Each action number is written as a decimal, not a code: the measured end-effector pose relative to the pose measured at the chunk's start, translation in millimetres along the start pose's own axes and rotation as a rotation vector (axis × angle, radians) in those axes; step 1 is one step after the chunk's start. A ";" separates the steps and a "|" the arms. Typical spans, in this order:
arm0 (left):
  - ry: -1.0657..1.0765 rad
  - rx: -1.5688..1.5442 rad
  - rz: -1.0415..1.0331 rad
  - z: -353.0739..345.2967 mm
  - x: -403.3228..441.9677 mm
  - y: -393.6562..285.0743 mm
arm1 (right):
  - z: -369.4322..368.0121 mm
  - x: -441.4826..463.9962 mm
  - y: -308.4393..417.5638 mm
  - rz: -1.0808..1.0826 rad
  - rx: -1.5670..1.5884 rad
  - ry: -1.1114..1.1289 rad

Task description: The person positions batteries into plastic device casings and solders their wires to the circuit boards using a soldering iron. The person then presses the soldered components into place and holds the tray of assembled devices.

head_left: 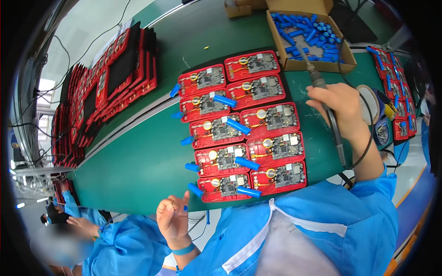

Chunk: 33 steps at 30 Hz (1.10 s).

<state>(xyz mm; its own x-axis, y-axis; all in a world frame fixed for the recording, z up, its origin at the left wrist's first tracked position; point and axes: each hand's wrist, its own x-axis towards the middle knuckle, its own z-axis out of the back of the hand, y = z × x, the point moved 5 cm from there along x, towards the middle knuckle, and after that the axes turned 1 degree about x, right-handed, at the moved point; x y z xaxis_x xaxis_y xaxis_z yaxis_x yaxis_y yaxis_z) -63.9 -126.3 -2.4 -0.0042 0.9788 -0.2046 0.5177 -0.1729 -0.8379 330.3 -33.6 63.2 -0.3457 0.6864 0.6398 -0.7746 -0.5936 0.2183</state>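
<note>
My right hand is wrapped around a soldering iron, its tip pointing up toward the cardboard box. My left hand is near the table's front edge with its fingers curled in; whatever they pinch is too small to make out. Between the hands lie two columns of red cases with circuit boards and round coin cells inside. Blue cylindrical batteries rest across the inner edges of several cases, and others stick out at the left side.
A cardboard box of blue batteries stands at the back right. Stacked red cases fill the left. More cases and a tape roll are at right. The iron's cable loops by my right forearm. A co-worker sits at lower left.
</note>
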 end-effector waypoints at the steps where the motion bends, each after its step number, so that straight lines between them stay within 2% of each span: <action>1: 0.016 -0.004 0.003 -5.2 7.2 1.5 | -1.2 -2.4 0.8 -0.005 -0.016 -0.003; 3: 0.072 0.107 -0.126 -18.3 23.7 -3.8 | -5.3 -8.2 5.4 0.004 0.034 -0.045; 4: 0.079 0.107 -0.126 -27.8 32.1 -5.5 | -7.3 -9.8 8.9 0.010 0.046 -0.059; 6: 0.045 0.312 -0.248 -53.0 49.5 -18.1 | -9.5 -10.8 12.2 0.002 0.078 -0.082; 7: 0.047 0.310 -0.249 -64.0 60.9 -21.1 | -8.9 -10.6 12.5 -0.002 0.113 -0.103; 9: 0.189 0.552 -0.377 -96.4 83.3 -30.5 | -5.9 -6.7 11.8 -0.016 0.112 -0.073; 10: 0.195 0.549 -0.382 -111.1 93.2 -33.4 | -3.6 -3.3 11.3 -0.011 0.173 -0.122; 13: 0.350 0.825 -0.413 -157.8 121.5 -28.4 | 0.6 5.9 9.1 -0.015 0.296 -0.174; 15: 0.373 0.946 -0.366 -170.0 149.6 -14.1 | -3.4 11.4 6.6 -0.023 0.359 -0.174; 17: 0.459 1.026 -0.434 -175.9 178.6 0.4 | -13.3 14.9 0.8 -0.107 0.499 -0.234; 18: 0.464 1.096 -0.408 -176.7 191.1 5.3 | -19.7 15.1 -0.7 -0.171 0.585 -0.246; 19: 0.470 1.096 -0.407 -177.5 202.0 9.6 | -26.3 11.9 -2.1 -0.152 0.532 -0.253; 21: 0.420 0.923 -0.223 -174.0 225.3 19.7 | -38.1 2.2 -4.1 -0.138 0.456 -0.242; 23: 0.416 0.980 -0.228 -181.3 242.3 21.4 | -47.8 -10.2 -8.0 -0.178 0.464 -0.226; 26: 0.533 1.257 -0.243 -201.5 267.1 37.6 | -53.1 -22.9 -10.3 -0.221 0.462 -0.206; 27: 0.542 1.252 -0.247 -206.3 275.0 40.8 | -52.2 -23.6 -10.2 -0.223 0.453 -0.208; 29: 0.603 1.364 -0.227 -217.7 286.3 49.7 | -48.0 -23.2 -6.7 -0.153 0.430 -0.224; 33: 0.645 1.527 -0.097 -235.8 294.7 58.4 | -51.9 -32.7 4.5 -0.161 0.447 -0.299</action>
<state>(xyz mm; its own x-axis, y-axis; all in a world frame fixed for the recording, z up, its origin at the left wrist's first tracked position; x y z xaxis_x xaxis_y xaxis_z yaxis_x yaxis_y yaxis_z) 166.8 177.9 7.7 0.5489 0.8057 -0.2227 -0.7258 0.3273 -0.6050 310.6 -36.9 5.1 -0.0260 0.6729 0.7392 -0.4829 -0.6559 0.5801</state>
